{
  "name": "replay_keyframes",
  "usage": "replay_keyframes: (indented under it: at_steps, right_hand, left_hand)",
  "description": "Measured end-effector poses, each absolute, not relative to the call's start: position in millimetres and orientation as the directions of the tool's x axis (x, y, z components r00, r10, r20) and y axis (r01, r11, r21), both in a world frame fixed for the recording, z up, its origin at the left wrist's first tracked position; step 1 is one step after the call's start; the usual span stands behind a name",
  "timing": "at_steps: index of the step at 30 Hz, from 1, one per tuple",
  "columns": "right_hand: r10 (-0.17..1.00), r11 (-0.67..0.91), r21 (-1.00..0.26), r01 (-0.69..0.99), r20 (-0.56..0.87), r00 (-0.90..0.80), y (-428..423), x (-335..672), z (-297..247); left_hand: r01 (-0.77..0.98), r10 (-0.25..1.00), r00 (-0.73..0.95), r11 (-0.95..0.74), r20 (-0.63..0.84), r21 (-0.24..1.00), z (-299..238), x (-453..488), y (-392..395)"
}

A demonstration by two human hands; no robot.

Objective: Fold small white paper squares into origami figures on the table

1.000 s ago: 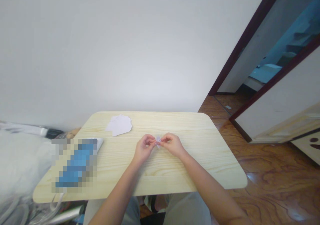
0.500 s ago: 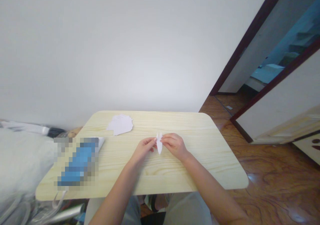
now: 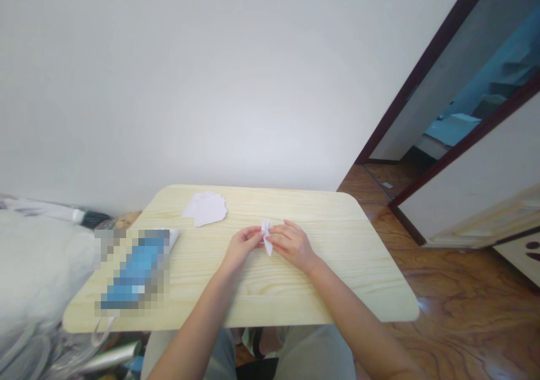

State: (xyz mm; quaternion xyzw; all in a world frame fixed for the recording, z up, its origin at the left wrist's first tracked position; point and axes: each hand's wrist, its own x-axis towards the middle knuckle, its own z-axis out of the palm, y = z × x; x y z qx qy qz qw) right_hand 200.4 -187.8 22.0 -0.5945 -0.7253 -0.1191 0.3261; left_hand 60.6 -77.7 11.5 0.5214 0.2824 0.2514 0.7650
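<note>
A small folded piece of white paper point(image 3: 268, 246), narrowing to a point toward me, is held over the middle of the table. My left hand point(image 3: 243, 246) pinches its left side between thumb and fingers. My right hand point(image 3: 294, 246) is at its right side, with fingertips on the paper and some fingers raised and spread; its thumb is mostly hidden. Several white paper pieces point(image 3: 207, 208) with uneven edges lie together at the back left of the table.
The pale wooden table point(image 3: 337, 290) stands against a white wall point(image 3: 253, 87). A blurred-out blue object point(image 3: 137, 270) lies at its left, with a white strap point(image 3: 101, 329) hanging over the edge. White fluffy bedding point(image 3: 42, 267) is beside the table; a doorway point(image 3: 422, 110) opens at the right.
The fingers of my right hand have spread and shifted over the paper's upper part. The folded paper has tilted slightly. My left hand keeps its pinch. The view has moved a little.
</note>
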Motion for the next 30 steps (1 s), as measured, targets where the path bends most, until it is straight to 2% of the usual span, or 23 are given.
replay_keyframes:
  at_steps: [6,11,14,19,24,30]
  right_hand:
    - [0.808,0.237,-0.282,0.930,0.589,-0.027,-188,198,26]
    - [0.808,0.214,-0.338,0.917,0.589,0.028,-186,195,26]
    - [0.803,0.189,-0.434,0.881,0.585,0.116,-184,193,23]
    - [0.805,0.196,-0.660,0.726,0.531,0.264,-181,190,22]
    - [0.783,0.187,-0.794,0.578,0.475,0.401,-178,188,23]
    - [0.843,0.130,-0.945,0.300,0.265,0.469,-175,192,13]
  left_hand:
    - [-0.108,0.657,0.730,0.383,-0.188,0.917,14,62,-78]
    - [-0.086,0.684,0.711,0.315,-0.163,0.945,14,62,-79]
    - [-0.078,0.674,0.723,0.295,-0.150,0.952,13,62,-78]
    - [-0.074,0.670,0.728,0.293,-0.149,0.953,14,63,-79]
    - [-0.082,0.669,0.733,0.267,-0.123,0.960,16,63,-81]
    - [-0.086,0.623,0.776,0.256,-0.097,0.963,20,63,-83]
